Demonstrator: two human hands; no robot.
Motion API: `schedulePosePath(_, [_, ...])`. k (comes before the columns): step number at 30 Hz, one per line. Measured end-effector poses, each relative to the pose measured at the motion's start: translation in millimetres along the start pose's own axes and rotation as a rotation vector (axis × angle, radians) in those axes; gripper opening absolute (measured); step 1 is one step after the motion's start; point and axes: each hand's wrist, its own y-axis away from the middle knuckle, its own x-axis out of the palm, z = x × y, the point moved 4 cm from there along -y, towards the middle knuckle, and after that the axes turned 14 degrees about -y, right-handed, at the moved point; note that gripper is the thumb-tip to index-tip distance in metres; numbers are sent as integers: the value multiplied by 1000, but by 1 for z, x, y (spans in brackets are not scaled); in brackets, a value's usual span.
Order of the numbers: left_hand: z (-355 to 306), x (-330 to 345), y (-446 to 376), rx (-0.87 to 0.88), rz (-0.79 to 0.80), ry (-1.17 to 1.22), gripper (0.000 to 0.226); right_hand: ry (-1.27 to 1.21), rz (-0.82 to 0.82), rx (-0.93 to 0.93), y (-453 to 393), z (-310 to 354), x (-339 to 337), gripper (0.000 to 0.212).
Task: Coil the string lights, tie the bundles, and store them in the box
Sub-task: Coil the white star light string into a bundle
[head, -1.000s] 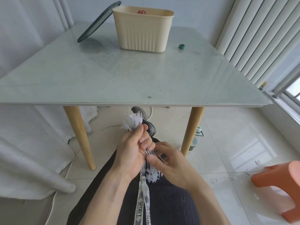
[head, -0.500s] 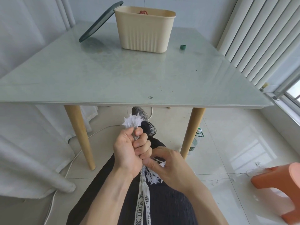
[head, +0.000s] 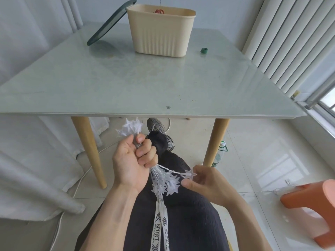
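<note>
Low in the middle of the frame the person sits with both hands over their lap, just below the near edge of the bench point(head: 126, 91). The left hand point(head: 133, 161) has its grip closed around the gathered string lights point(head: 163, 182), fingers curled tight on the bunched wires; a tuft of white stars sticks out above the fist and a bigger cluster hangs below it. The right hand point(head: 204, 182) pinches one star at the end of a strand that runs taut from the bundle across to its fingertips, so I'd say the coiling is nearly finished and this is the loose tail being drawn out, either to go round the bunch or to be folded in. I see no tie on the bundle yet, though the fist hides the middle of it. Near the top centre of the frame the cream box point(head: 160, 31) stands open on the far side of the bench, its dark lid point(head: 110, 22) leaning against its left wall, and something red shows just over the rim, too little to name. A small green ring point(head: 204, 50) lies to the right of the box. To my eye the tying and the storing of this bundle are both left to do.
</note>
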Motion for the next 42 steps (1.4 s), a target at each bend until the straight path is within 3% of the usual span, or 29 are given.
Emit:
schedulePosePath(9, [-3, -10, -2, -3, -55, -48, 33, -30, -372, 5, 13, -35, -59, 11])
schedulePosePath(13, [-5, -10, -2, 9, -62, -49, 34, -143, -407, 22, 20, -34, -65, 19])
schedulePosePath(20, [-3, -7, 0, -5, -43, -76, 33, -297, -468, 62, 27, -33, -66, 6])
schedulePosePath(25, [4, 0, 0, -37, -12, -122, 31, -476, -472, -25, 28, -8, -61, 31])
schedulePosePath(30, [12, 10, 1, -54, 12, -247, 28, -662, -429, -140, 27, 29, -44, 16])
schedulePosePath(36, [22, 21, 4, -1, 88, -378, 33, -586, -369, -290, 18, 66, -25, 38])
schedulePosePath(42, [29, 30, 8, -25, 187, -437, 62, -564, -350, -372, 10, 86, -8, 61])
